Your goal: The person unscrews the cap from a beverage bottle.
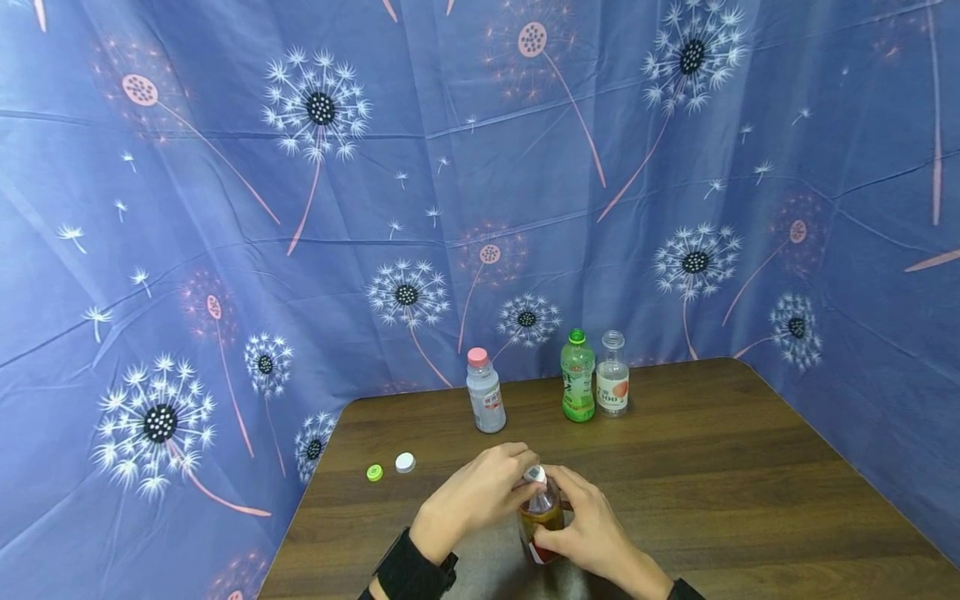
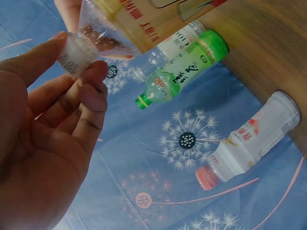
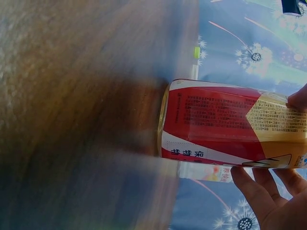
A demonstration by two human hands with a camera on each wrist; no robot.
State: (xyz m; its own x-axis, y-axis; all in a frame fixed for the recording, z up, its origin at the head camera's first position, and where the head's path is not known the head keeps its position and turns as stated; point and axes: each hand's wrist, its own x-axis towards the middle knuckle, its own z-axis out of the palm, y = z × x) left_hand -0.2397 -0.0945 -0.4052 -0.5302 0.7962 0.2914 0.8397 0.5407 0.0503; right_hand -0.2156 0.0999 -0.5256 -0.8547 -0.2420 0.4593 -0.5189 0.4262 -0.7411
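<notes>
A clear bottle (image 1: 543,518) with a yellow and red label stands at the near side of the table, and my right hand (image 1: 592,525) grips it round the body. In the right wrist view the red lower part of the bottle (image 3: 211,122) shows between thumb and fingers. My left hand (image 1: 483,492) reaches over the top and pinches the white cap (image 1: 535,474) on the neck. The left wrist view shows thumb and fingers of the left hand (image 2: 53,129) around the white cap (image 2: 76,55). Whether the cap is loose cannot be told.
Farther back stand a white bottle with a pink cap (image 1: 486,396), an uncapped green bottle (image 1: 578,379) and an uncapped clear bottle (image 1: 612,379). A green cap (image 1: 374,473) and a white cap (image 1: 405,462) lie at the left of the wooden table (image 1: 712,467). A blue curtain (image 1: 480,167) hangs behind.
</notes>
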